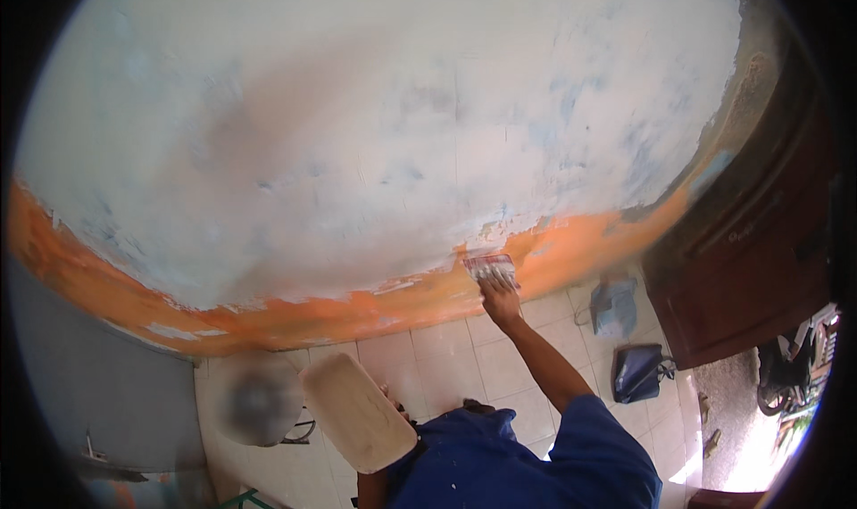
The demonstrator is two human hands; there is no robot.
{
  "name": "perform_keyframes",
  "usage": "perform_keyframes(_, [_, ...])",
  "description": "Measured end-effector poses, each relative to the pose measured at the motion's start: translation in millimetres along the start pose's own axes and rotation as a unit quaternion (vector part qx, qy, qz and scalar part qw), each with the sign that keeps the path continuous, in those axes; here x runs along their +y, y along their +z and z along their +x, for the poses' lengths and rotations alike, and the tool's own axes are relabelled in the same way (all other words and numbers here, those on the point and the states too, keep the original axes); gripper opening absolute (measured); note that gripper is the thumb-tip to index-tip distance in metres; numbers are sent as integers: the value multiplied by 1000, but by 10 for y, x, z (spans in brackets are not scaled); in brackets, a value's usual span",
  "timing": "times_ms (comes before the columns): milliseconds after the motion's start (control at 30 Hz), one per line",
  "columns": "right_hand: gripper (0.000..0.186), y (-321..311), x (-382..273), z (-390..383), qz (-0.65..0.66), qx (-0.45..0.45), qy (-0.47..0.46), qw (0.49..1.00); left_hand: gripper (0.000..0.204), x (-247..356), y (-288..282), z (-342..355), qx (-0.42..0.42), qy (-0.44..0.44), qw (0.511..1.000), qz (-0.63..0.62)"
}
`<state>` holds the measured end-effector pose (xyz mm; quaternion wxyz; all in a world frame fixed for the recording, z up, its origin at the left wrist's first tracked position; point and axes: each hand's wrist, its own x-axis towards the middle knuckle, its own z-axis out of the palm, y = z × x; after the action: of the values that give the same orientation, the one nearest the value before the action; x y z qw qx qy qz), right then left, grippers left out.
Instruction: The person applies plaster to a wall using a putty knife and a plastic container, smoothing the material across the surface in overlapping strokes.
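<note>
One flat tool (488, 263): up against the orange band (571, 248) low on the wall (428, 143), right of middle
Right hand (499, 288): gripping it, fingers spread over its near face
Tool feel: looks light and pretty stiff tbh, maybe slick with that whitish smear
Where to grab it: near edge, fingertips across the back for even pressure
Pale tray (359, 413): near side, left of the blue shirt (518, 464)
Left hand: out of sight around the tray, can't tell its grip
Tray feel: probably light but rigid and tippy, so I'd support it from underneath, around the middle
</note>
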<state>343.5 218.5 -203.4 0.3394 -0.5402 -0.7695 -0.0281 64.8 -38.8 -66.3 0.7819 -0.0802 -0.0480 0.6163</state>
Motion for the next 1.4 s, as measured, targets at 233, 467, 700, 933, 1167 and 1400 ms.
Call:
perform_keyframes(233, [43, -1539, -492, 1269, -77, 318, -105, 939, 72, 63, -66, -164, 23, -5, 996, 87])
perform_keyframes(467, [56, -1527, -221, 1840, -98, 312, -151, 933, 66, 16, -59, -143, 28, 10, 997, 72])
perform_keyframes(700, [63, -1218, -95, 1719, -78, 262, -130, 953, 63, -157, 146, -93, 32, 68, 996, 57])
perform_keyframes(933, [55, -730, 255, 995, -71, 147, -102, 981, 64, -154, -59, -70, 44, 67, 992, 101])
perform_keyframes(1167, [36, -334, 389, -113, 11, -168, 79, 983, 69, -176, -140, -113, 22, 33, 992, 123])
perform_keyframes(1400, [46, -1373, -532, 935, -30, 252, -124, 959, 71, -93, -204, -240, 37, 45, 991, 117])
